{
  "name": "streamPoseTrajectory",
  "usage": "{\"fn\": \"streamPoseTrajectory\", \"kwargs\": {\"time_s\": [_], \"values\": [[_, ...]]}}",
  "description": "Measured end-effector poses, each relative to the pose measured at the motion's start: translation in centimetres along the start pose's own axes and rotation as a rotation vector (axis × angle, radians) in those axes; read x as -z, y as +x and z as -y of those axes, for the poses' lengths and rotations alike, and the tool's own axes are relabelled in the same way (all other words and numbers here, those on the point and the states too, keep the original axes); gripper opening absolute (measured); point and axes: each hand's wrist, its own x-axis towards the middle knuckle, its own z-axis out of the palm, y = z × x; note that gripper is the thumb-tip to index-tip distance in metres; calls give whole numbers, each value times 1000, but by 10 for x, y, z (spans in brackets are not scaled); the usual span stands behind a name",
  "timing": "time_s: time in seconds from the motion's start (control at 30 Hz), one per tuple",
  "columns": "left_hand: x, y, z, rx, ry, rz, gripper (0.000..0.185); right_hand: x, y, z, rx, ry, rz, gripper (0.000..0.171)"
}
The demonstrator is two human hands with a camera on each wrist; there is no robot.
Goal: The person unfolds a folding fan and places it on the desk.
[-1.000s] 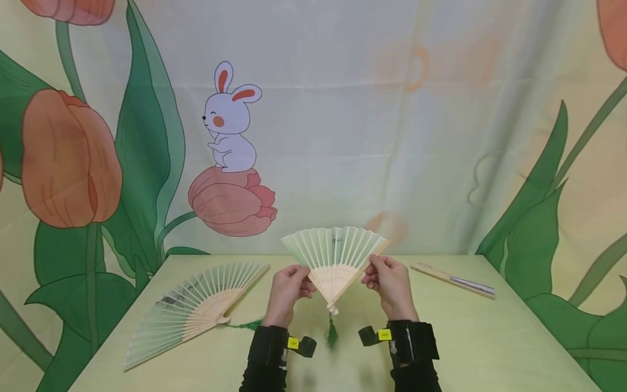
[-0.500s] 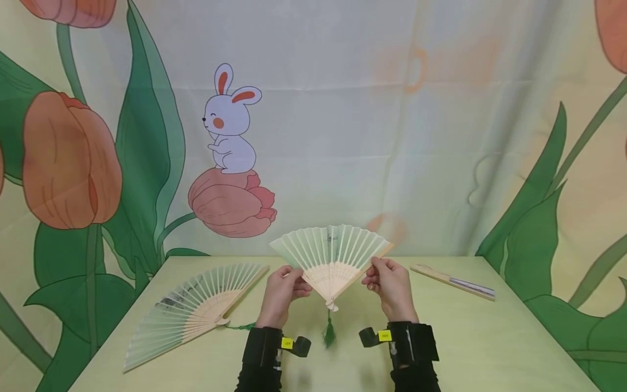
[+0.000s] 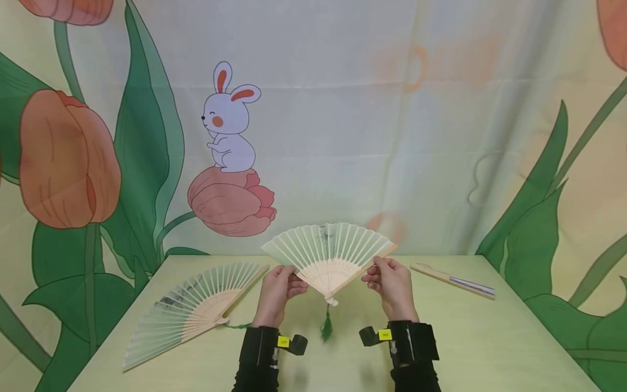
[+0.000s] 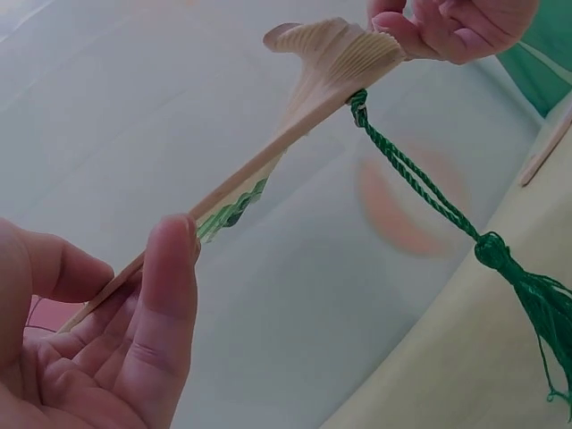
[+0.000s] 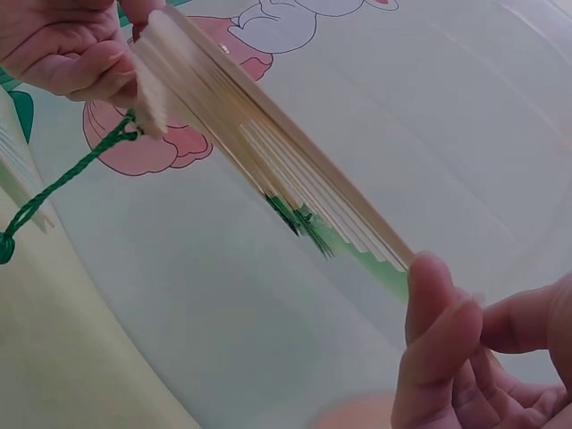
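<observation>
A pale green folding fan (image 3: pixel 329 245) with light wooden ribs is spread in the air over the table, its pivot pointing down. My left hand (image 3: pixel 278 291) pinches its left guard stick between thumb and fingers. On the opposite side, my right hand (image 3: pixel 393 284) pinches the right guard stick, which shows along its length in the right wrist view. From the pivot hangs a green tassel (image 3: pixel 326 325), large on the right of the left wrist view (image 4: pixel 527 295). A dark printed design marks the fan's upper middle.
Another spread green fan (image 3: pixel 196 310) lies on the table (image 3: pixel 465 348) at the left, its tassel cord reaching toward my left wrist. A folded fan (image 3: pixel 453 280) lies at the back right. Behind the table hangs a cloth backdrop (image 3: pixel 333 136) printed with tulips and a rabbit.
My left hand has moved left and the held fan has spread wider. The pivot and tassel have risen slightly, while my right hand has hardly moved.
</observation>
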Motion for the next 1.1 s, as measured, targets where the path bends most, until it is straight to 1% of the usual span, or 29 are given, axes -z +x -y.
{"fn": "streamPoseTrajectory", "kwargs": {"time_s": [0.33, 0.5, 0.63, 0.83, 1.1], "values": [[0, 0, -3, -3, -29, -6, 18, 1, 2, -1, 1, 37, -31, 20], [3, 0, -2, -12, -43, -9, 20, 0, 4, -4, 8, 54, -75, 20], [3, 0, -1, -25, -61, -5, 22, -1, 6, -5, 17, 90, -118, 17], [3, 0, 0, -28, -92, 2, 21, -4, 6, -6, 36, 141, -153, 17], [2, -1, -1, -31, -131, 3, 24, -5, 4, -6, 44, 138, -199, 17]]}}
